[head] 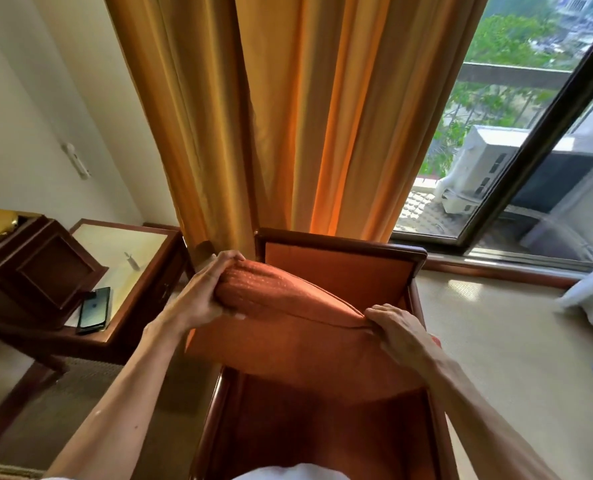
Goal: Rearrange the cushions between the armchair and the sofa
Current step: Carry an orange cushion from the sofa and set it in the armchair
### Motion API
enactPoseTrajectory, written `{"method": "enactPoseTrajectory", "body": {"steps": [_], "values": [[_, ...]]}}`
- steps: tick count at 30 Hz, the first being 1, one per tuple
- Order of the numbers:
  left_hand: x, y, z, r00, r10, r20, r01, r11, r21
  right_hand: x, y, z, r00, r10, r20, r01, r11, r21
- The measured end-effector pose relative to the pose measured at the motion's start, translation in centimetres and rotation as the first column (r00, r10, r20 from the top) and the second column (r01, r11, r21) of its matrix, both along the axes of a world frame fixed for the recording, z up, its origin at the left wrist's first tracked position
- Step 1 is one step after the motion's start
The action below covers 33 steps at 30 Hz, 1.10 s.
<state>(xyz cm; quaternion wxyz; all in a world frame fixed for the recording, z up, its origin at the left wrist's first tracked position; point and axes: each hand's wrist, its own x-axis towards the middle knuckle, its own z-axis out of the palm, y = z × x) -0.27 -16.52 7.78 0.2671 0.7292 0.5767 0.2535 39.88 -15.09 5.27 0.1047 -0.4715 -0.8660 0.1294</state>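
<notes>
An orange cushion (288,327) is held tilted above the seat of the armchair (343,268), a dark wooden frame with orange upholstery. My left hand (205,292) grips the cushion's upper left corner. My right hand (395,327) pinches its upper right edge along the piped seam. The cushion's lower edge hangs over the armchair's orange seat (322,420). No sofa is in view.
Orange curtains (288,116) hang right behind the armchair. A wooden side table (128,244) to the left carries a dark wooden box (42,271) and a phone (94,310). A window (530,133) and pale carpet (495,341) lie to the right.
</notes>
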Motion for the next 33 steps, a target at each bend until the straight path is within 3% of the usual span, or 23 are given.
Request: {"method": "enactPoseTrajectory", "body": {"steps": [8,12,14,16,19,23,26,29,33], "values": [[3.8,0.2,-2.8,0.997,-0.032,0.072,0.038,0.995,-0.091,4.0,0.0,0.8,0.988,-0.103,0.113,0.102,0.995,0.01],[8.7,1.9,-4.6,0.979,-0.098,-0.178,0.085,0.993,-0.082,8.0,-1.7,-4.1,0.971,-0.183,0.155,0.2,0.975,-0.099],[10.6,2.2,-5.9,0.926,-0.102,-0.362,0.077,0.994,-0.084,7.8,-1.9,-6.6,0.975,-0.189,0.113,0.204,0.968,-0.145],[10.0,2.4,-8.1,0.846,-0.061,-0.529,-0.033,0.986,-0.166,5.0,-1.3,-8.0,0.984,-0.144,0.107,0.165,0.961,-0.222],[7.6,1.1,-11.5,0.775,-0.124,-0.619,-0.162,0.909,-0.385,0.3,-0.7,-10.5,0.99,-0.073,0.122,0.109,0.941,-0.32],[8.1,0.1,-14.1,0.656,-0.123,-0.745,-0.224,0.91,-0.348,0.7,0.8,-12.6,0.98,-0.196,0.04,0.195,0.887,-0.419],[10.6,0.9,-14.4,0.59,-0.212,-0.779,-0.124,0.93,-0.347,4.8,1.4,-13.1,0.952,-0.133,0.276,0.256,0.837,-0.484],[12.6,1.1,-15.6,0.645,-0.228,-0.73,-0.035,0.945,-0.326,6.6,-0.4,-14.3,0.876,-0.053,0.479,0.26,0.89,-0.376],[13.2,1.6,-16.2,0.668,-0.155,-0.727,-0.066,0.962,-0.266,6.0,-1.2,-15.4,0.899,-0.1,0.426,0.222,0.943,-0.248]]}}
